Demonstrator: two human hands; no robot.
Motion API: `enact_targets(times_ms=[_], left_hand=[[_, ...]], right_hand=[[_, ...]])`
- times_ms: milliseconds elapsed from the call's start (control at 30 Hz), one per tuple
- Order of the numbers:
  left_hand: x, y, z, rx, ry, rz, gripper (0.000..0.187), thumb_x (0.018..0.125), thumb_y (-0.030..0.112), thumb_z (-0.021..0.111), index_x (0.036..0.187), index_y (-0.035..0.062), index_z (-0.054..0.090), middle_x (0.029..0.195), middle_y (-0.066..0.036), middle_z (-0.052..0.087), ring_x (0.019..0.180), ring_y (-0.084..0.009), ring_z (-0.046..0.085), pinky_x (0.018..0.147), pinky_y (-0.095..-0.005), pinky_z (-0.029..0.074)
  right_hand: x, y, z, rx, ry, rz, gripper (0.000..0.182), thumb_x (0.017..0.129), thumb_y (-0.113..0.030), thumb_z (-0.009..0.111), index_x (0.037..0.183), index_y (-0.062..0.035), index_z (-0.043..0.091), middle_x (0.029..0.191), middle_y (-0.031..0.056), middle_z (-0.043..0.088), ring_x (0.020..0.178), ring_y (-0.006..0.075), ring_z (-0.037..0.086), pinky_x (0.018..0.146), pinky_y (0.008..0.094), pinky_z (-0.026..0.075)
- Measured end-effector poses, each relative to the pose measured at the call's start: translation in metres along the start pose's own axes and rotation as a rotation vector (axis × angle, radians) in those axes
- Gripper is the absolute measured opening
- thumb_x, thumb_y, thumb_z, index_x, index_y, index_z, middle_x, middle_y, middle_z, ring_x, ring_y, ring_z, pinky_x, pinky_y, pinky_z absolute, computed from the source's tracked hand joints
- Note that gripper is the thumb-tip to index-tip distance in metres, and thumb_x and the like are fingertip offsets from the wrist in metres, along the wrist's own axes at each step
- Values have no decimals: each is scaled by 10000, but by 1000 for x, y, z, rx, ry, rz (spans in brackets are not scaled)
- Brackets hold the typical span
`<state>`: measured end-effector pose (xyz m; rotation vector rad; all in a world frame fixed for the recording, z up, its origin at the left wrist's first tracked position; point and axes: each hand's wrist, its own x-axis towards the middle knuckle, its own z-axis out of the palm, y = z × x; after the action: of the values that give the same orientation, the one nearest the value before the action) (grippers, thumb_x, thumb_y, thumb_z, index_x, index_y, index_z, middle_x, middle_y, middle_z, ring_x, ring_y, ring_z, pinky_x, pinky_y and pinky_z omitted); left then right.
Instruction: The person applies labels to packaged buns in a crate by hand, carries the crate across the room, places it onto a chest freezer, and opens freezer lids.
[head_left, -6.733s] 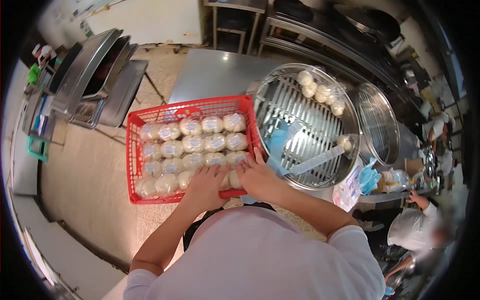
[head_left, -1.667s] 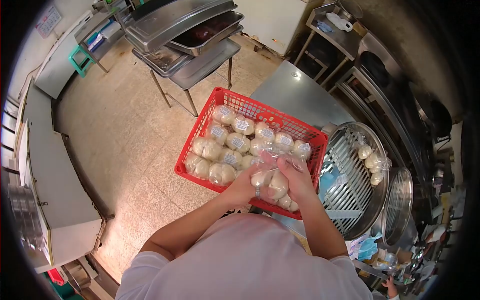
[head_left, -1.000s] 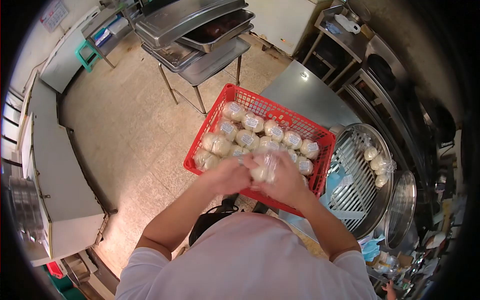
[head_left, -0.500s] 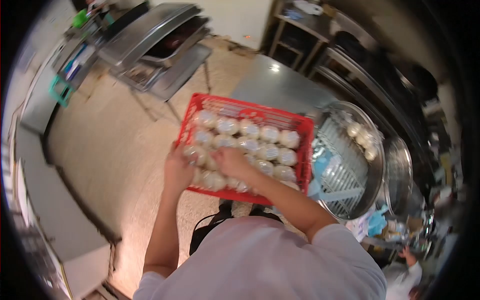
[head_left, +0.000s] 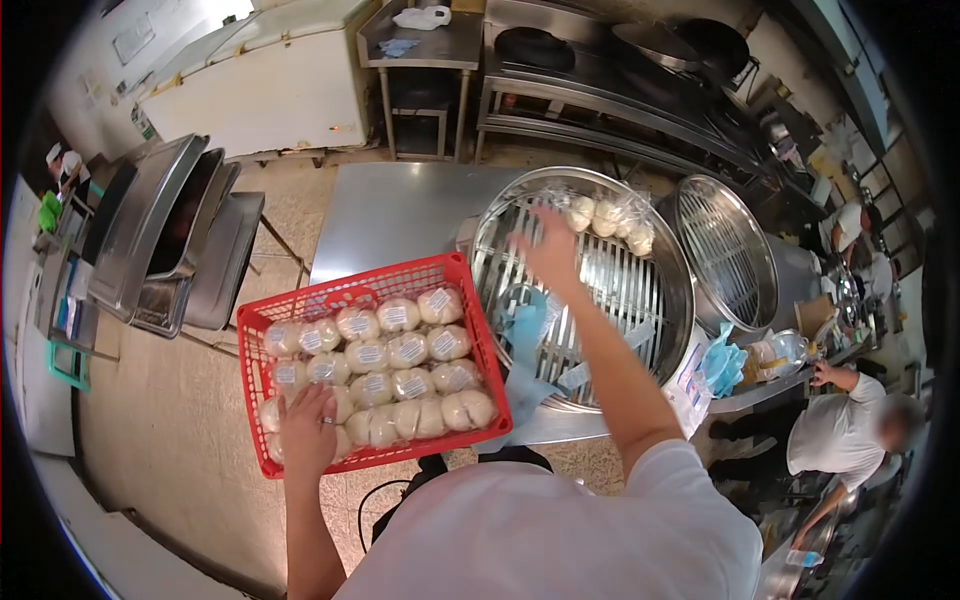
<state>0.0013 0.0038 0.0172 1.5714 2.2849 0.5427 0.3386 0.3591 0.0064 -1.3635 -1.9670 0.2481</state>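
A red plastic basket (head_left: pixel 365 283) holds rows of round white buns (head_left: pixel 398 315) in clear wrapping with printed labels. My left hand (head_left: pixel 308 425) lies with fingers spread over the wrapped buns at the basket's near left corner. Over the large round metal steamer tray (head_left: pixel 625 320), my right hand (head_left: pixel 550 250) reaches out with its fingers apart and nothing visible in it. Just beyond its fingertips, a clear bag of buns (head_left: pixel 608 217) sits at the tray's far side. Light blue strips of plastic (head_left: pixel 527 345) hang over the tray's left rim.
The steel table (head_left: pixel 385 215) supports the tray and lies behind the basket. A second round steamer tray (head_left: pixel 727 255) leans to the right. Stoves with woks (head_left: pixel 535 48) line the back. At right, a person in white (head_left: pixel 835 430) works beside a counter. Stacked metal pans (head_left: pixel 165 230) stand left.
My view has swung right, and the basket now sits against the steel table's near edge. My right hand has left the buns in the basket and stretched out over the steamer tray.
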Motion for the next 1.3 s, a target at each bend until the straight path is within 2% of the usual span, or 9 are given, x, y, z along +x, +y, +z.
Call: enact_targets(times_ms=[67,233,300,400,600,967,1067,1200,1300], left_hand=[[2,2,2,-8,6,-35,324,1059,283,566,1200,58,752,1349,-170,701,1350,-374,582,1245,-591,230],[7,19,12,0,38,-123,315,1050,287,597,1186,50,754,1329,-192,707,1339,-393,590,1241,-606,230],[9,24,17,18,39,-154,319,1052,291,595,1188,49,753,1336,-193,704,1343,-395,588,1239,-608,235],[12,24,20,40,26,-189,326,1056,295,591,1185,44,755,1342,-194,702,1347,-398,586,1235,-610,243],[15,24,21,5,55,-234,327,1049,294,605,1168,33,761,1303,-202,716,1302,-401,613,1232,-611,248],[25,40,-2,-87,38,-329,377,951,214,738,1262,3,707,1261,-250,710,1221,-432,643,1151,-483,427],[25,42,0,-202,190,-75,524,891,140,803,1363,-16,637,1349,-249,666,1280,-399,616,1113,-445,476],[20,112,-8,-525,38,75,815,778,114,913,1485,-16,529,1424,-214,623,1358,-326,571,1157,-419,443],[10,170,-6,-679,-41,193,921,717,138,959,1501,-10,500,1400,-208,636,1351,-329,575,1156,-415,444]], right_hand=[[46,61,-70,-96,-85,422,822,843,-351,821,1509,-8,484,1428,313,576,1384,447,512,1099,527,485],[48,214,-84,-555,-287,341,828,823,-306,846,1522,-60,477,1545,325,404,1388,489,478,1149,544,420],[34,246,-60,-596,-320,95,579,828,-280,830,1302,-11,635,1323,305,613,1209,477,609,1032,531,509],[1,258,-21,-390,-278,136,295,837,-210,783,988,27,696,988,286,707,946,455,685,869,527,565],[-46,184,-53,52,-120,118,169,827,-109,690,779,47,646,841,261,670,791,462,647,734,511,529],[-60,109,-103,113,31,271,198,914,-190,745,869,3,725,874,206,718,803,388,697,724,448,547],[-72,48,-125,218,79,228,150,920,-144,734,887,2,735,856,185,720,779,335,707,712,411,550],[-96,-54,-146,504,15,70,54,910,-39,721,890,10,718,864,81,709,773,154,678,703,308,534],[-118,-122,-139,525,-206,-93,27,909,-30,727,922,-6,724,873,90,706,784,150,684,706,291,532]])
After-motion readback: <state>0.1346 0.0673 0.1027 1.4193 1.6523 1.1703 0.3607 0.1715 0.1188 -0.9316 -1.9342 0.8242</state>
